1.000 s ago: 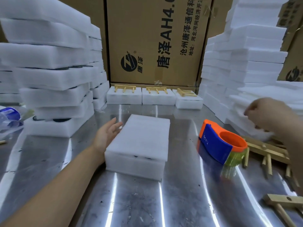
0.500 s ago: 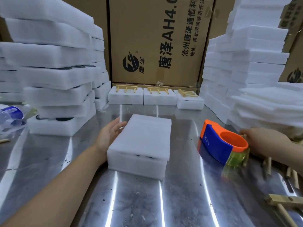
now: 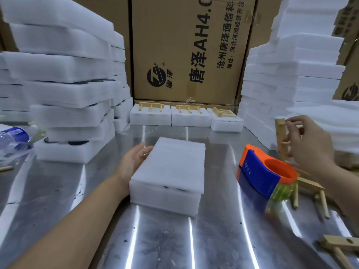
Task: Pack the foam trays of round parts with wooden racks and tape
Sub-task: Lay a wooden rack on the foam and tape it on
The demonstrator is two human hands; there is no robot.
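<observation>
The right hand (image 3: 308,144) pinches a wooden rack (image 3: 281,140); the left hand (image 3: 134,162) lies flat and loose against the foam tray (image 3: 171,171). Next, I think, the rack goes on top.

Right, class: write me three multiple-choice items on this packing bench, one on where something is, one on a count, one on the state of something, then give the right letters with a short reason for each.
1. Where does the tape dispenser stand?
A. On the metal table, right of the covered foam tray
B. On top of the covered foam tray
C. On the cardboard box

2. How many foam packs topped with wooden racks sit in the row before the cardboard box?
A. One
B. Three
C. Five

3. What is the right hand doing?
A. Resting flat on the table
B. Gripping the tape dispenser
C. Holding a wooden rack upright in the air

Answers: 1 A, it stands on bare metal beside the tray, apart from it. 2 B, three packs side by side, each with a rack on top. 3 C, its fingers close around the rack's pegs above the table, while the left hand rests against the tray's side.
</observation>
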